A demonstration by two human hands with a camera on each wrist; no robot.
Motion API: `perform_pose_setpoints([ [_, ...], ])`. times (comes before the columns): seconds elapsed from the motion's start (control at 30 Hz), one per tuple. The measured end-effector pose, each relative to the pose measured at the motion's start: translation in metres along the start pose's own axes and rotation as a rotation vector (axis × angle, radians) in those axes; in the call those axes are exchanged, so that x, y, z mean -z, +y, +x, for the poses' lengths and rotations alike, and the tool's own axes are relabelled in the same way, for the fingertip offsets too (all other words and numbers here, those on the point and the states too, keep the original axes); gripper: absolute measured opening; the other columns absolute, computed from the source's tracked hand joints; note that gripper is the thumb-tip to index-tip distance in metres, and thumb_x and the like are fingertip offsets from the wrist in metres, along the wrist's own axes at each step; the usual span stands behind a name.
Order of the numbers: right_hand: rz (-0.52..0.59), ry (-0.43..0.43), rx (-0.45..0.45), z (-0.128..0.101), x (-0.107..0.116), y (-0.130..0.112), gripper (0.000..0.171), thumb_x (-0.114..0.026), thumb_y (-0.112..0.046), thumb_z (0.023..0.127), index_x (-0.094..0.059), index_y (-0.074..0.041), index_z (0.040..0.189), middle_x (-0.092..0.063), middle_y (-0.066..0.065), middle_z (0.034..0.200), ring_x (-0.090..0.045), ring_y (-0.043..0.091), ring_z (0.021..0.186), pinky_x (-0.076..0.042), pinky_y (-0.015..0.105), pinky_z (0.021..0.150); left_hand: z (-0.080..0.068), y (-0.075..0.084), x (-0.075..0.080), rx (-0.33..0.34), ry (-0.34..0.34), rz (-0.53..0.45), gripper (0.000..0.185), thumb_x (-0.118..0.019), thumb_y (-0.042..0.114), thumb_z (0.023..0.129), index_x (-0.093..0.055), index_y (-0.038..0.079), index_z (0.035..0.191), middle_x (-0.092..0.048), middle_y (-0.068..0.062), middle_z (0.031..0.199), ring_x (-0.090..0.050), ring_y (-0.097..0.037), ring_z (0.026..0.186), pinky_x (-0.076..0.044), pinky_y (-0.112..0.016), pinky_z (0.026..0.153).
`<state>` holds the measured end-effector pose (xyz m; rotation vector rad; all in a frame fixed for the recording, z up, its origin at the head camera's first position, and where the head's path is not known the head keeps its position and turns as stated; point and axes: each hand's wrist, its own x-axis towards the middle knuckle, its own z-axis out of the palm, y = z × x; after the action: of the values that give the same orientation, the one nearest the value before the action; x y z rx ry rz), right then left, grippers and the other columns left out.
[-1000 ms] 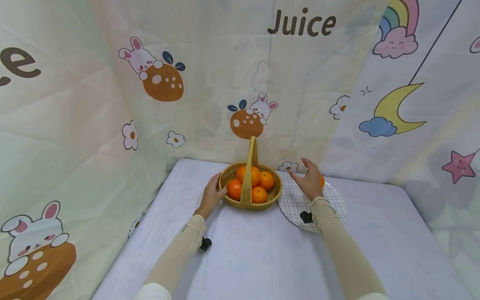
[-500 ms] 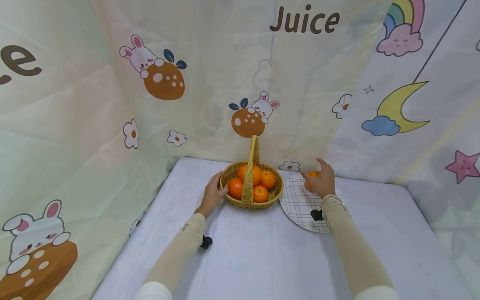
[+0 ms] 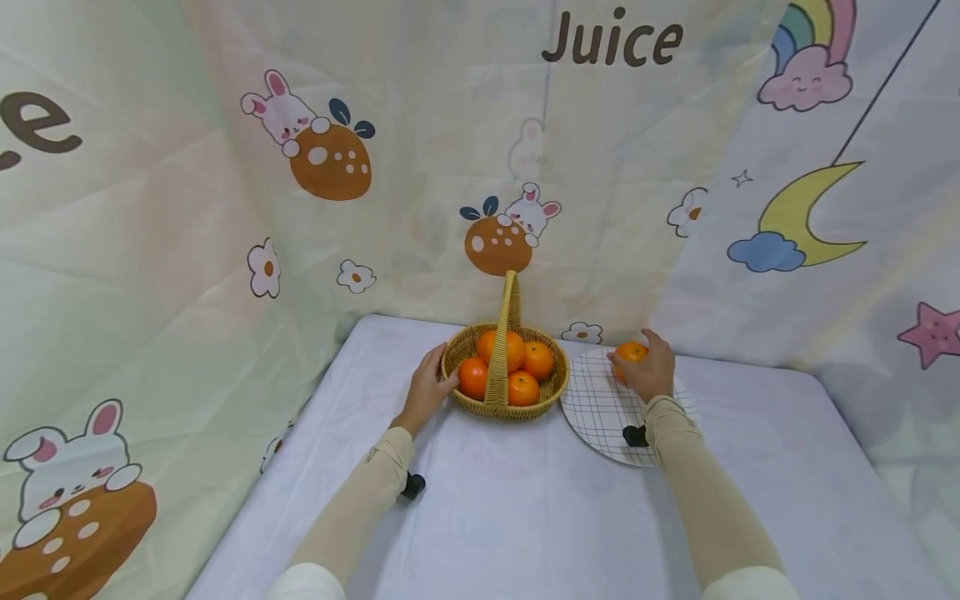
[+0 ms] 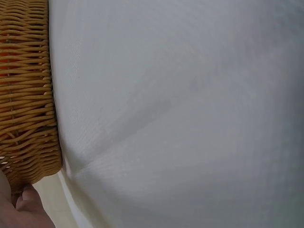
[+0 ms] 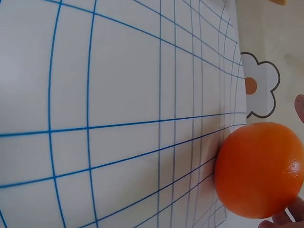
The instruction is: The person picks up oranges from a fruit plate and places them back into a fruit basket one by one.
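A wicker basket (image 3: 462, 344) with an upright handle stands on the white tablecloth and holds several oranges (image 3: 522, 387). My left hand (image 3: 429, 384) rests against the basket's left wall (image 4: 26, 95), fingers on the weave. To the right lies a round white plate (image 3: 596, 408) with a blue grid (image 5: 118, 109). My right hand (image 3: 645, 367) grips a single orange (image 3: 628, 352) at the plate's far edge. In the right wrist view that orange (image 5: 259, 168) sits on the plate's surface with fingertips at its edges.
Printed fabric walls with rabbits, a moon and the word "Juice" close in the table at the back and both sides. The white tablecloth (image 3: 525, 517) stretches toward me in front of the basket and plate.
My right hand moved from over the plate's middle to its far edge and closed round the orange there. My left hand stayed on the basket.
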<state>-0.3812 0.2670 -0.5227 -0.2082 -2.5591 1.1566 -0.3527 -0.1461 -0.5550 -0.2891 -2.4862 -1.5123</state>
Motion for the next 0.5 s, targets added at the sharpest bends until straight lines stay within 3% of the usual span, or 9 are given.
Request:
perform_pose_setpoints([
  [0.3,0.008,-0.046,-0.098,-0.008,-0.005,0.017,0.089,-0.077,-0.028,0.083,-0.028,-0.001,0.151,-0.039,0.027,0.143,-0.038,0.044,0.127,-0.032,0.059,0.109,-0.001,0.002,0.000,0.009,-0.003,-0.001,0.067,-0.065,0.013,0.090,-0.037,0.003,0.149,-0.041,-0.014,0.148,-0.041,-0.025,0.134,-0.040,-0.037,0.108],
  [0.5,-0.003,-0.064,-0.107,-0.011,-0.009,0.021,0.089,-0.076,-0.027,0.083,-0.025,0.000,0.151,-0.040,0.028,0.142,-0.040,0.045,0.125,-0.031,0.059,0.110,-0.001,0.001,0.001,0.002,0.002,-0.005,0.068,-0.065,0.012,0.089,-0.036,0.001,0.149,-0.041,-0.015,0.147,-0.042,-0.027,0.133,-0.040,-0.039,0.108],
])
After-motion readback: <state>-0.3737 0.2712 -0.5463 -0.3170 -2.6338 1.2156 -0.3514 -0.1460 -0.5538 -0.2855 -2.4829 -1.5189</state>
